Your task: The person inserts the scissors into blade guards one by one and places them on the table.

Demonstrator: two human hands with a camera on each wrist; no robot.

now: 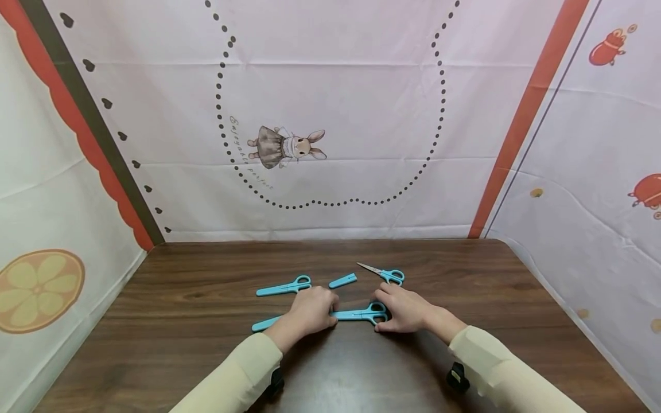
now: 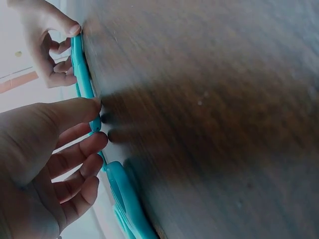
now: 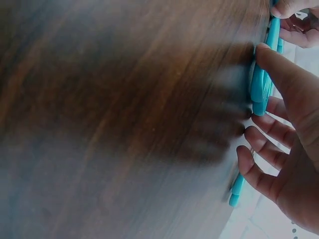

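A pair of turquoise scissors lies sideways between the two hands, its blades in a matching sheath. My left hand pinches the sheath end between thumb and fingers; the left wrist view shows the rounded sheath tip there. At the other end, my right hand holds the finger loops, thumb on the near side, as the scissors handle shows in the right wrist view. Another turquoise sheath sticks out left of my left forearm, which hides the rest of it.
Behind my left hand lies another sheathed pair of scissors. Farther back are a loose turquoise sheath and unsheathed scissors, blades pointing left. All rest on a dark wooden table, with printed cloth walls at its back and sides.
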